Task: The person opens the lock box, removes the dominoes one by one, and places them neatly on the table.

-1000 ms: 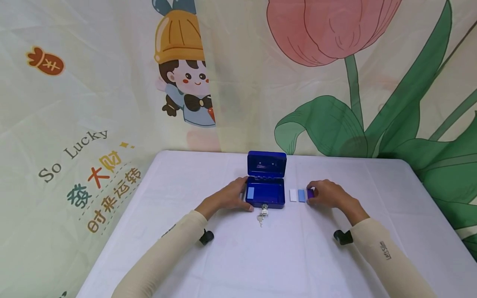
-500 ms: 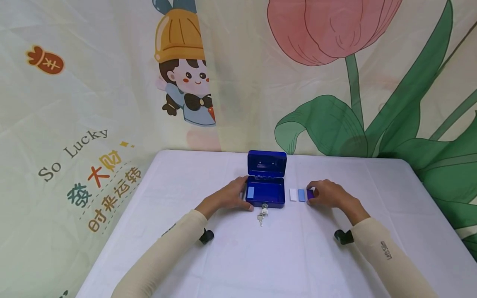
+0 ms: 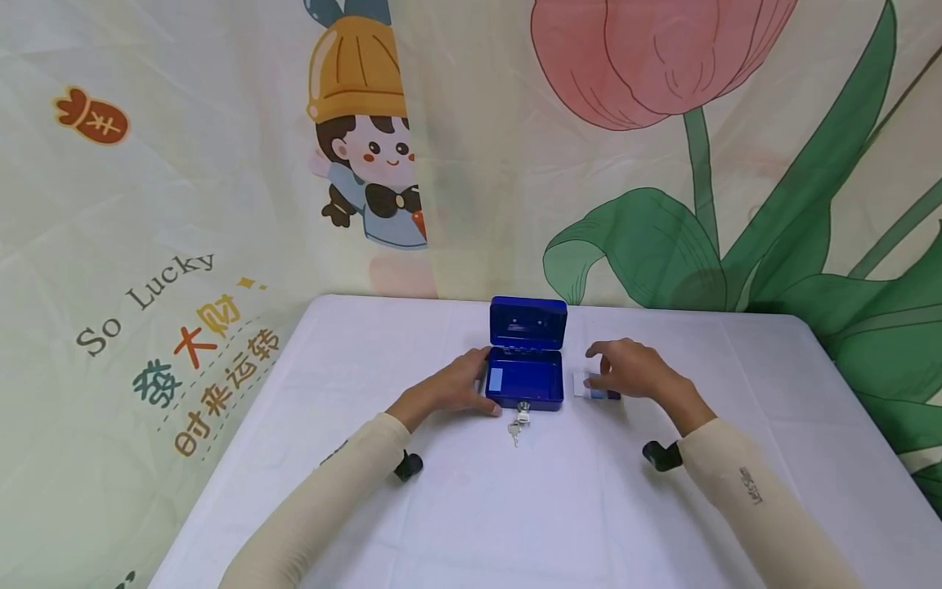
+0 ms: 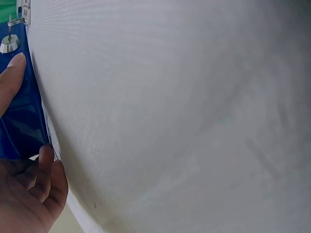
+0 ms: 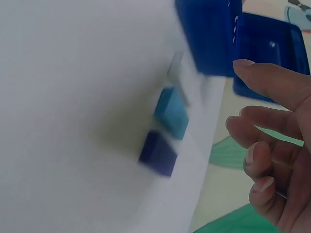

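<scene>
A blue metal cash box (image 3: 524,405) stands with its lid (image 3: 527,323) raised. A light blue rectangular piece (image 3: 496,379) lies inside at its left. My left hand (image 3: 462,383) holds the box's left end, thumb on the front face in the left wrist view and fingers at the side. Keys (image 3: 514,432) hang from the silver lock (image 4: 9,44). My right hand (image 3: 630,368) is over the small blocks right of the box, thumb and fingers apart, holding nothing. The right wrist view shows a white block (image 5: 178,76), a light blue block (image 5: 171,114) and a dark purple block (image 5: 158,154) in a row.
A white cloth (image 3: 471,507) covers the table. Behind it hangs a printed curtain (image 3: 478,164) with a flower and a cartoon figure. Black wrist cameras are worn on both arms, the right one (image 3: 662,456) low over the cloth.
My right hand has let go of the dark purple block, lifted and moved left over the row of blocks. The left hand stays on the cash box.
</scene>
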The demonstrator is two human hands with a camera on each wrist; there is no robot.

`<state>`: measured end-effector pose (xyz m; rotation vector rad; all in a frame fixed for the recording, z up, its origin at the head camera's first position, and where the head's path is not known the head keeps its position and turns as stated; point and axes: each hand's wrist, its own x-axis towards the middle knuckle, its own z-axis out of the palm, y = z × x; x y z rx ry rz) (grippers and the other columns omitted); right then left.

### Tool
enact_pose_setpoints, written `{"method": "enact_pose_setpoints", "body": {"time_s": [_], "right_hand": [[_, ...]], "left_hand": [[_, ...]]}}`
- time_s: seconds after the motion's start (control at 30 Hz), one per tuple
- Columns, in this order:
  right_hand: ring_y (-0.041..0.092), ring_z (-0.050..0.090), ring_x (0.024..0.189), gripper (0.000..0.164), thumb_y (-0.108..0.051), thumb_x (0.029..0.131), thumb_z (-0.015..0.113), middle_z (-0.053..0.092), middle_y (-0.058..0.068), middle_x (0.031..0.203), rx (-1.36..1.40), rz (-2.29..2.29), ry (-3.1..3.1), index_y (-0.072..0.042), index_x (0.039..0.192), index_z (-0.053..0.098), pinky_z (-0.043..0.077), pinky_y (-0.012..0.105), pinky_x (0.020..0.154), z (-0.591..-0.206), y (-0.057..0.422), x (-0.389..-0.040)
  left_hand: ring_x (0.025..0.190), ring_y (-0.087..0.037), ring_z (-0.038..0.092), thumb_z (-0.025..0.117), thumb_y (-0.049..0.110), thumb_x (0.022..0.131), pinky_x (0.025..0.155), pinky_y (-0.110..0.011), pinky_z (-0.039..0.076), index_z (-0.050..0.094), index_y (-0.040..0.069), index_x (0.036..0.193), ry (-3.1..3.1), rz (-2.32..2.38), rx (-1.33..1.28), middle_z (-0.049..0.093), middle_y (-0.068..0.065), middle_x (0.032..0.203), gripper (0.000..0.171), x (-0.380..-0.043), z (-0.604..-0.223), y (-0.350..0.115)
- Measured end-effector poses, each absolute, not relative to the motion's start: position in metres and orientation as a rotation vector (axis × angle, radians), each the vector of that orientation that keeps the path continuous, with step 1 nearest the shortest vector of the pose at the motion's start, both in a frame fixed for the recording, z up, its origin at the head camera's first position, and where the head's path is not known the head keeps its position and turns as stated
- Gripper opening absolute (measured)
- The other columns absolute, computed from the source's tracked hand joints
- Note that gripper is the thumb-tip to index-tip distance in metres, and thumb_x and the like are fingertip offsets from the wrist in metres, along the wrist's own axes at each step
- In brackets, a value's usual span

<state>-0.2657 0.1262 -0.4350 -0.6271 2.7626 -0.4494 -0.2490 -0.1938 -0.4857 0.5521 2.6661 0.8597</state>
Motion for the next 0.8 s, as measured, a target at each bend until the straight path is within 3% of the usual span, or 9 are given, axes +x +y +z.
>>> {"method": "enact_pose_setpoints", "body": {"time_s": [0.2, 0.5, 0.67, 0.8], "right_hand": [[0.016, 0.063, 0.077, 0.054, -0.035, 0.086, 0.079, 0.07, 0.004, 0.091, -0.704, -0.436, 2.791, -0.007, 0.13, 0.065, 0.058, 0.033, 0.071, -0.428, 0.094, -0.264], [0.017, 0.061, 0.073, 0.053, -0.035, 0.087, 0.079, 0.064, 0.0, 0.076, -0.796, -0.446, 2.768, -0.008, 0.13, 0.065, 0.056, 0.032, 0.071, -0.427, 0.043, -0.262], [0.018, 0.068, 0.087, 0.052, -0.037, 0.087, 0.079, 0.074, 0.004, 0.097, -0.838, -0.392, 2.751, -0.012, 0.131, 0.066, 0.06, 0.04, 0.086, -0.437, 0.021, -0.265], [0.023, 0.07, 0.101, 0.053, -0.038, 0.087, 0.078, 0.073, 0.007, 0.115, -0.858, -0.368, 2.728, -0.012, 0.132, 0.065, 0.057, 0.047, 0.093, -0.444, 0.007, -0.267]], "left_hand": [[0.14, -0.028, 0.043, 0.091, 0.04, 0.071, 0.12, -0.049, 0.031, 0.024, 0.013, 0.159, 2.672, 0.848, 0.536, 0.046, -0.014, 0.15, 0.114, -0.25, -0.485, -0.193], [0.136, -0.028, 0.047, 0.091, 0.04, 0.073, 0.118, -0.049, 0.035, 0.025, 0.015, 0.159, 2.658, 0.87, 0.524, 0.047, -0.013, 0.147, 0.111, -0.249, -0.483, -0.193], [0.14, -0.028, 0.043, 0.09, 0.042, 0.073, 0.12, -0.049, 0.032, 0.023, 0.013, 0.159, 2.655, 0.847, 0.515, 0.045, -0.013, 0.15, 0.112, -0.249, -0.484, -0.193], [0.143, -0.028, 0.04, 0.089, 0.044, 0.074, 0.12, -0.049, 0.032, 0.022, 0.013, 0.16, 2.655, 0.824, 0.499, 0.043, -0.013, 0.153, 0.114, -0.249, -0.484, -0.193]]}}
